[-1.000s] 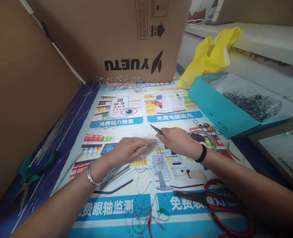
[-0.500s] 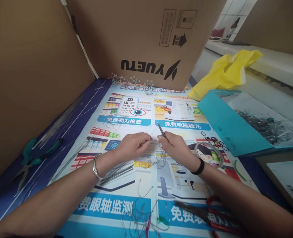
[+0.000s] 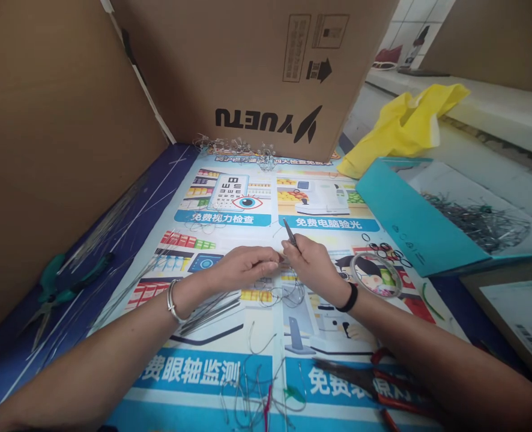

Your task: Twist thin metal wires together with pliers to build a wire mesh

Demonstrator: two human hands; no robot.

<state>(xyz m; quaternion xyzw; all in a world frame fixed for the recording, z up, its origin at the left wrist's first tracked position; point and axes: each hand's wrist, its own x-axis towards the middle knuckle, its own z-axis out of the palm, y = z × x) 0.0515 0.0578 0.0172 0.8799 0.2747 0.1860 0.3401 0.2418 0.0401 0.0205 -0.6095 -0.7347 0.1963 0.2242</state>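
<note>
My left hand [image 3: 250, 267] is closed, its fingertips pinched together beside my right hand. Thin wire loops [image 3: 288, 293] run down from between the two hands, and the pinched part is hidden by the fingers. In my closed right hand [image 3: 313, 261] is a slim, dark metal pointed tool [image 3: 289, 231], its tip pointing away from me; its kind cannot be made out. Several straight wires [image 3: 212, 313] lie under my left wrist. Closer to me is a tangle of bent wires [image 3: 259, 390] with a pink and a green bit.
Red-handled scissors [image 3: 383, 384] lie under my right forearm, and teal-handled pliers [image 3: 52, 294] at the left. A clear ring-shaped roll [image 3: 376, 275] and small dark rings sit near a teal box [image 3: 421, 222] of wire pieces. Cardboard [image 3: 257, 72] stands behind; yellow cloth [image 3: 403, 129] lies right.
My left fingers have shifted slightly right and flattened over the pinch point, meeting my right fingertips. The right hand still grips the dark tool. The whole view has shifted a little.
</note>
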